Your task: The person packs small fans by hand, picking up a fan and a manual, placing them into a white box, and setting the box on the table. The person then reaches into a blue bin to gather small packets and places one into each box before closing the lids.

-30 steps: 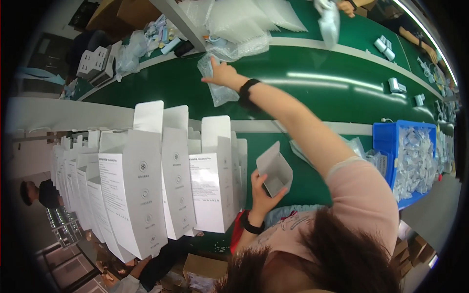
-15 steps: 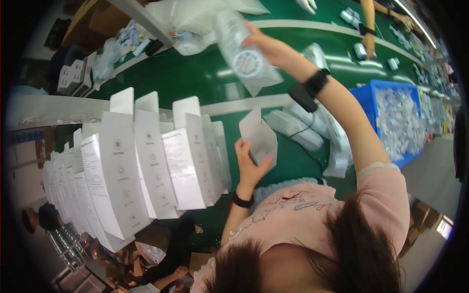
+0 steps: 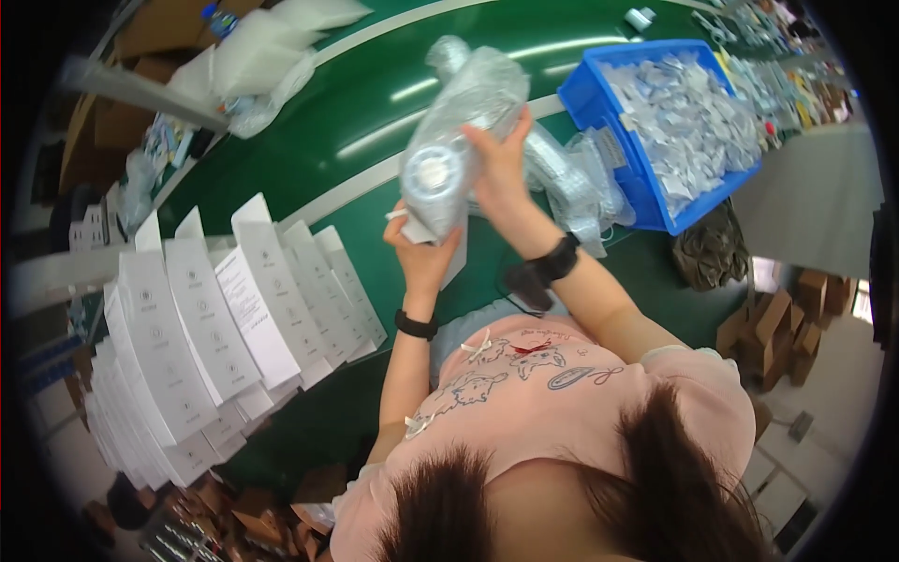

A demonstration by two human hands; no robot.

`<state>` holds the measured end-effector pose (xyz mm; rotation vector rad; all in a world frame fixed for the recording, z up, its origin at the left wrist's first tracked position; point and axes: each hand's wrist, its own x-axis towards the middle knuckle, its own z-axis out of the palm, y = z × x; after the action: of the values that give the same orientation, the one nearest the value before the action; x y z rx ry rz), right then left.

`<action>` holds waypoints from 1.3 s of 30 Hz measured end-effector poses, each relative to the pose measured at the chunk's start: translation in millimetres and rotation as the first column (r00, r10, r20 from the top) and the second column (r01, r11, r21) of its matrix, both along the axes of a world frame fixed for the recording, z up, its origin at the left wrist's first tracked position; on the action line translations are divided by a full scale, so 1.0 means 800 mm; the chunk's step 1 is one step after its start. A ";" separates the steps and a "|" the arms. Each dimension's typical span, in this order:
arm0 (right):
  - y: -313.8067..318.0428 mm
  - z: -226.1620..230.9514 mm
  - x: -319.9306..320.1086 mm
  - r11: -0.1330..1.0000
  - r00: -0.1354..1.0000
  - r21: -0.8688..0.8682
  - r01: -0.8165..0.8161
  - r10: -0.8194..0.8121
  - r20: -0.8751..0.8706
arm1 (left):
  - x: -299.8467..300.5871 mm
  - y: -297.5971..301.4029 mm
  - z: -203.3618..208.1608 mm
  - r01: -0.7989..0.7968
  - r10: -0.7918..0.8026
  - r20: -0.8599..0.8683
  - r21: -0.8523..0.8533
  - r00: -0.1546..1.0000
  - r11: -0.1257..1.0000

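Observation:
A long item in clear bubble wrap (image 3: 478,89), with a round white ringed end, slants over the green bench in front of me. My right hand (image 3: 501,169) grips it from the right side, fingers curled around the wrap. Below its near end, my left hand (image 3: 423,258) is closed around an open white carton (image 3: 458,258), largely hidden by the hand and the wrap. The wrapped end lies against the carton's mouth; whether any of it is inside, I cannot tell. Several more bubble-wrapped pieces (image 3: 571,187) lie beyond my right wrist.
Rows of upright white cartons (image 3: 225,337) with raised flaps stand at the left. To the right sits a blue bin (image 3: 646,192) full of small clear packets. White padded bags (image 3: 267,56) lie at the far left, beside a metal post (image 3: 140,92).
My right hand has brought the wrapped item nearer and down to the carton. My left hand and the carton have risen to meet it. The whole view has also shifted.

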<state>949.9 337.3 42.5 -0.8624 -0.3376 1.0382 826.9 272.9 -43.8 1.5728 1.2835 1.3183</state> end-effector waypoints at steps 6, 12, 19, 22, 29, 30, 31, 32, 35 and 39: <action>-0.037 -0.075 -0.002 0.936 0.523 0.341 -0.085 -0.249 0.815 | 0.011 -0.017 -0.005 -0.087 0.087 0.088 -0.012 0.992 0.996; -0.049 -0.021 0.075 0.817 0.081 0.087 -0.571 -0.049 0.995 | -0.014 -0.017 -0.014 0.029 -0.010 -0.072 0.271 0.997 0.962; 0.007 -0.045 0.390 0.903 -0.193 -0.202 0.380 0.291 0.937 | -0.030 -0.056 -0.029 -0.006 0.024 -0.081 0.218 0.996 0.976; 0.033 -0.083 0.439 0.851 -0.232 -0.391 0.350 0.483 0.844 | -0.031 -0.060 -0.002 -0.047 0.064 -0.092 0.174 0.994 0.984; 0.047 -0.121 0.487 0.846 -0.207 -0.492 0.204 0.529 0.823 | -0.025 -0.042 0.057 -0.077 0.120 -0.474 0.109 0.872 0.991; 0.051 -0.110 0.480 0.806 -0.178 -0.525 0.273 0.579 0.796 | -0.024 -0.039 0.061 -0.104 0.128 -0.447 0.077 0.885 0.992; 0.049 -0.089 0.472 0.761 -0.147 -0.553 0.340 0.623 0.768 | -0.026 -0.039 0.065 -0.130 0.140 -0.420 0.050 0.897 0.990; 0.043 -0.076 0.473 0.851 -0.241 -0.348 0.394 0.461 0.854 | -0.027 -0.037 0.068 -0.154 0.162 -0.430 0.053 0.888 0.987; 0.007 0.025 0.370 0.930 0.073 -0.028 0.368 0.001 0.997 | -0.039 -0.038 0.077 -0.250 0.224 -0.324 -0.040 0.919 0.967; -0.042 0.020 0.197 0.938 0.675 0.150 -0.312 0.108 0.730 | -0.032 -0.027 0.071 -0.234 0.221 -0.237 -0.029 0.946 0.972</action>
<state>1107.5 303.9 58.1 -0.9717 -1.2511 0.7962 801.3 251.4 13.2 1.6129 1.6767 1.2482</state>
